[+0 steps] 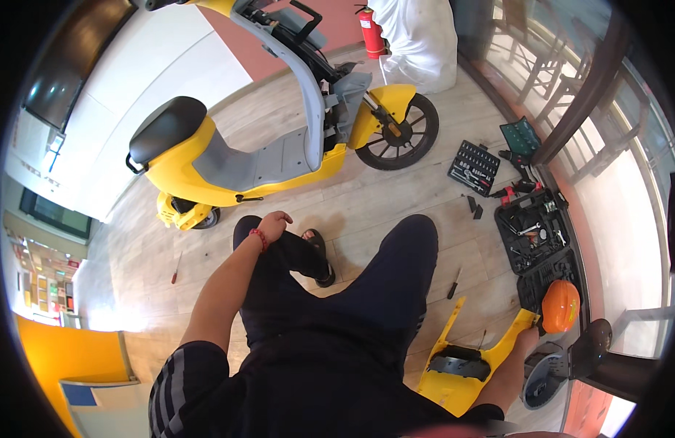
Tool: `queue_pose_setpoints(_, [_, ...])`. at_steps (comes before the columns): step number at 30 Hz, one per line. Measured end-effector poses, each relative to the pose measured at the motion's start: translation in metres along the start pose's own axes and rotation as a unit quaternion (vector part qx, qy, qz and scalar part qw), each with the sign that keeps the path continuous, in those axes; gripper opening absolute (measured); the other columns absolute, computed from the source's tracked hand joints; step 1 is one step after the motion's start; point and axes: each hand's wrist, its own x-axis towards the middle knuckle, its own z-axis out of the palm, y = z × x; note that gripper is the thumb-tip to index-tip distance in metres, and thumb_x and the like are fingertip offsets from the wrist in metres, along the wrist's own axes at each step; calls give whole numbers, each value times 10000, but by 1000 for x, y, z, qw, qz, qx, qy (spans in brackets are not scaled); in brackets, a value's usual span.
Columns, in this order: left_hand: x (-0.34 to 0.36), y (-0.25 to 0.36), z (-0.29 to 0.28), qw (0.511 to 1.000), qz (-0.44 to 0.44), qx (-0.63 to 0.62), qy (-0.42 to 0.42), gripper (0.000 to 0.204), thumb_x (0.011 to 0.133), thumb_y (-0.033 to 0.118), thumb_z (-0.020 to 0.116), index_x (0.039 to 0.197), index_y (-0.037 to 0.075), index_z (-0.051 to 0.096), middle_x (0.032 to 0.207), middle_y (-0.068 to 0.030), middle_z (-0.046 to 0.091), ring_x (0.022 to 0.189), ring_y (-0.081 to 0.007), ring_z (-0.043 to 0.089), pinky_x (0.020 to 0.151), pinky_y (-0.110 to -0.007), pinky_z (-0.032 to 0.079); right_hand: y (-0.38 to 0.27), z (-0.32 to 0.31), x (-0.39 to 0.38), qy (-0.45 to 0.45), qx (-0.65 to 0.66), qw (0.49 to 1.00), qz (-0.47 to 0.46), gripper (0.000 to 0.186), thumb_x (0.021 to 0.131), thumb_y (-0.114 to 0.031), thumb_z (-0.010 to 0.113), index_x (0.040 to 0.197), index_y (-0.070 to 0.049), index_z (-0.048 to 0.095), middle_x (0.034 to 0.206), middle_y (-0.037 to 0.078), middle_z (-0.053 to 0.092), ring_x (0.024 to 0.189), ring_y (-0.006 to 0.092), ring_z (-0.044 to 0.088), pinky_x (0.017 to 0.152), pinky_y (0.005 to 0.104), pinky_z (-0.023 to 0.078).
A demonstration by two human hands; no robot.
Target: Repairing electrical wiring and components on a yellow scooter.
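My left hand, with a red bead bracelet at its wrist, is at my left knee. Its fingers are curled in loosely, and nothing shows in them. To my right, a yellow scooter body panel with two prongs and a dark insert lies low beside my leg. My right hand is closed at the end of its right prong; the fingers are partly hidden. Ahead stands a yellow and grey electric scooter with a black seat, its front parts partly stripped and its front wheel to the right.
An orange helmet sits near an opened black tool case. Beyond are a socket set and a cordless drill. Screwdrivers lie on the wooden floor. A grey basket stands right; a fire extinguisher stands behind.
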Motion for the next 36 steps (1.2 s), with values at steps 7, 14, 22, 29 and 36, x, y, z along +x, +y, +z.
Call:
queue_pose_setpoints(7, [-3,12,6,1000,-11,16,13,308,732,60,413,925,33,652,774,-146,627,770,-224,607,739,-315,467,2,6,53,48,41,998,25,267,845,-103,442,1021,50,573,1007,289,586,938,407,579,784,467,467])
queue_pose_setpoints(14, [-1,14,6,999,-8,24,19,297,740,65,418,926,36,649,719,-110,615,691,-200,593,658,-306,465,-25,8,51,49,35,996,-60,297,820,-65,447,1051,78,566,1033,275,593,975,407,566,809,436,466])
queue_pose_setpoints(22, [5,13,12,1000,-3,-25,5,249,758,30,426,907,10,624,679,-41,566,625,-123,532,568,-256,426,-13,21,59,24,23,998,-46,370,898,-239,454,1021,87,577,1000,269,606,937,409,580,788,448,470])
queue_pose_setpoints(29, [5,13,4,998,2,-54,18,265,749,59,426,905,23,637,707,-73,598,661,-158,565,612,-275,445,-29,30,53,-109,47,993,-3,459,929,-272,399,1265,36,447,1207,228,529,1088,366,523,887,428,442])
queue_pose_setpoints(36, [14,40,18,972,45,-230,-31,275,766,-60,361,932,0,571,687,1,476,549,-78,424,487,-210,340,-10,16,62,-113,131,984,47,483,912,-297,424,1252,45,455,1154,230,556,1029,366,552,835,427,462])
